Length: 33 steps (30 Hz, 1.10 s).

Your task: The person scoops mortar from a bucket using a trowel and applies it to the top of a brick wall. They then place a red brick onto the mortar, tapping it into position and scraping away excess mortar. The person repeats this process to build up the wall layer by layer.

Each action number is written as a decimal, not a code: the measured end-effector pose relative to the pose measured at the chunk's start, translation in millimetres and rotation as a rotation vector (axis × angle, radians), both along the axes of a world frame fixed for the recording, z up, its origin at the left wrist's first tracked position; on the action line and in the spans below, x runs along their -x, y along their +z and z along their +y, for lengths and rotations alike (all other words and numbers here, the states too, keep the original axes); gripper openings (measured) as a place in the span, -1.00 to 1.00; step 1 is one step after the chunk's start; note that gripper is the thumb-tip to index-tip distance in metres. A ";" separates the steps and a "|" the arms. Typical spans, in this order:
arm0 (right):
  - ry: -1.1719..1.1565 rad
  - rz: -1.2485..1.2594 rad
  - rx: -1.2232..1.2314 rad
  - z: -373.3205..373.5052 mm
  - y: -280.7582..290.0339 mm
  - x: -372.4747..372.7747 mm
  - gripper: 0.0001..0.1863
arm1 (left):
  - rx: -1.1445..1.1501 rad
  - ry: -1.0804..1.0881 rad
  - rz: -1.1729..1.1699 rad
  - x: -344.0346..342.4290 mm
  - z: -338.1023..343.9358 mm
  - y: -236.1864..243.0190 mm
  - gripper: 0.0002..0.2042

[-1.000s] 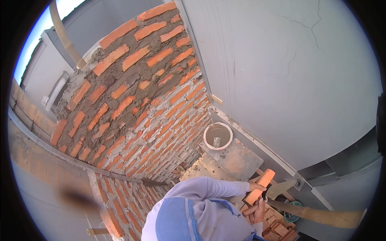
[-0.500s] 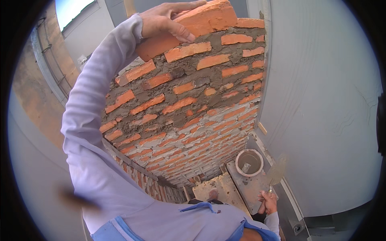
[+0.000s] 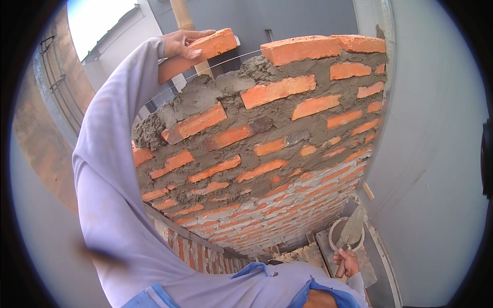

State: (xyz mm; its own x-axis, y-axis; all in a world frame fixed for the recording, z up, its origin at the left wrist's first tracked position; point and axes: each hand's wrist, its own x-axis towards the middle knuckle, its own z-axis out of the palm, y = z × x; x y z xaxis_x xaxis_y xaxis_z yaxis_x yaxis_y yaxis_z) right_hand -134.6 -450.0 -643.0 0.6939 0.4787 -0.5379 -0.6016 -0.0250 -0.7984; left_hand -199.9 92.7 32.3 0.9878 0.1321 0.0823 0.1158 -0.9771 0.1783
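My left hand (image 3: 181, 44) grips an orange brick (image 3: 218, 45) from above, thumb on the near side. The brick is held tilted over the top left of the brick wall (image 3: 277, 92), apart from the mortar bed (image 3: 203, 95) spread there. A thin string line (image 3: 226, 61) runs behind that bed. Two bricks (image 3: 303, 49) sit on the top course at the right, against the grey panel. Low at the right, my right hand (image 3: 346, 263) is closed around the handle of a trowel (image 3: 352, 230), its blade over the rim of a round bucket (image 3: 338, 226).
A tall grey panel (image 3: 431, 169) stands along the right side. Below, boards (image 3: 308, 256) form a platform where the bucket stands. At the far left are a brown wall (image 3: 38, 118) and metal bars. A wooden pole (image 3: 181, 15) rises behind the wall.
My left hand and brick have moved left, exposing the mortar bed and string. The view has shifted, so more of the wall top shows. The trowel now overlaps the bucket.
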 end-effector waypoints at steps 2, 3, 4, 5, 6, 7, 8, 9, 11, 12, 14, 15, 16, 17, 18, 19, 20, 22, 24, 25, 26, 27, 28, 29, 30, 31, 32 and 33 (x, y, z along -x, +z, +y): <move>0.036 -0.006 0.038 -7.0 -7.7 -7.0 -0.68 | 0.003 0.033 0.052 -4.3 6.6 -9.1 0.20; 0.047 -0.014 0.046 -5.1 -10.0 -11.1 -0.67 | -0.013 0.028 0.064 -6.2 11.3 -13.8 0.18; 0.054 -0.015 0.053 -1.9 -12.6 -12.8 -0.67 | -0.028 0.022 0.076 -7.6 14.5 -15.7 0.16; 0.061 -0.015 0.061 1.2 -15.1 -13.7 -0.67 | -0.016 0.023 0.085 -7.4 16.8 -16.9 0.20; 0.069 -0.020 0.079 0.7 -11.8 -16.1 -0.67 | -0.029 0.012 0.087 -8.7 16.5 -19.5 0.20; 0.069 -0.028 0.083 2.5 -9.0 -17.4 -0.67 | -0.041 0.001 0.090 -10.2 16.0 -21.5 0.20; 0.069 -0.036 0.087 6.4 -6.2 -18.1 -0.67 | -0.053 -0.009 0.092 -11.2 15.0 -23.7 0.20; 0.068 -0.041 0.094 7.2 -3.3 -17.6 -0.68 | -0.039 -0.017 0.096 -12.2 12.7 -28.2 0.20; 0.077 -0.035 0.094 7.2 -7.9 -21.5 -0.67 | -0.041 -0.048 0.117 -16.1 9.2 -31.4 0.19; 0.082 -0.034 0.087 9.8 -11.9 -23.2 -0.67 | -0.048 -0.062 0.126 -16.7 7.2 -30.4 0.19; 0.098 -0.031 0.086 11.1 -19.8 -26.0 -0.67 | -0.042 -0.063 0.124 -16.2 4.3 -31.1 0.18; 0.110 -0.028 0.082 12.7 -20.0 -25.5 -0.67 | -0.042 -0.060 0.124 -14.9 3.1 -31.0 0.17; 0.119 -0.023 0.083 14.2 -20.1 -25.0 -0.67 | -0.056 -0.056 0.117 -13.9 4.0 -31.8 0.18; 0.129 -0.018 0.083 16.3 -19.8 -25.0 -0.67 | -0.071 -0.052 0.109 -12.6 6.1 -33.1 0.18; 0.135 -0.014 0.088 17.1 -18.5 -24.9 -0.66 | -0.082 -0.051 0.100 -12.7 7.9 -35.8 0.18; 0.135 0.002 0.085 18.5 -19.0 -24.7 -0.68 | -0.068 -0.052 0.093 -13.0 8.4 -36.9 0.18; 0.135 0.018 0.082 20.7 -20.4 -24.6 -0.70 | -0.055 -0.051 0.086 -13.4 8.2 -37.6 0.18; 0.144 0.036 0.083 22.3 -19.7 -24.3 -0.71 | -0.039 -0.044 0.075 -12.2 9.9 -42.1 0.18; 0.153 0.042 0.080 25.0 -18.1 -23.4 -0.71 | -0.045 -0.041 0.068 -15.2 9.4 -44.4 0.18; 0.161 0.038 0.079 26.9 -17.2 -23.0 -0.71 | -0.054 -0.037 0.042 -15.0 7.9 -47.2 0.16; 0.169 0.034 0.078 29.2 -16.4 -22.8 -0.71 | -0.042 -0.031 0.038 -13.7 5.3 -49.0 0.16; 0.172 0.032 0.076 31.0 -15.7 -22.0 -0.71 | -0.031 -0.029 0.035 -13.4 0.5 -49.9 0.16; 0.189 0.034 0.083 32.6 -14.3 -22.4 -0.72 | -0.020 -0.028 0.032 -12.9 -2.5 -50.9 0.16; 0.205 0.037 0.090 34.0 -12.6 -23.2 -0.72 | -0.030 -0.020 0.022 -11.3 -1.7 -51.9 0.17; 0.216 0.037 0.096 34.1 -12.1 -24.1 -0.72 | -0.037 -0.032 0.021 -11.7 1.0 -52.5 0.18; 0.239 0.024 0.115 33.2 -14.3 -25.1 -0.70 | -0.045 -0.045 0.020 -12.2 4.3 -52.8 0.18; 0.263 0.011 0.135 32.3 -18.0 -26.8 -0.67 | -0.052 -0.059 0.019 -13.4 6.9 -53.8 0.18; 0.289 -0.005 0.151 33.5 -19.4 -28.6 -0.65 | -0.052 -0.056 0.022 -13.4 7.2 -52.8 0.18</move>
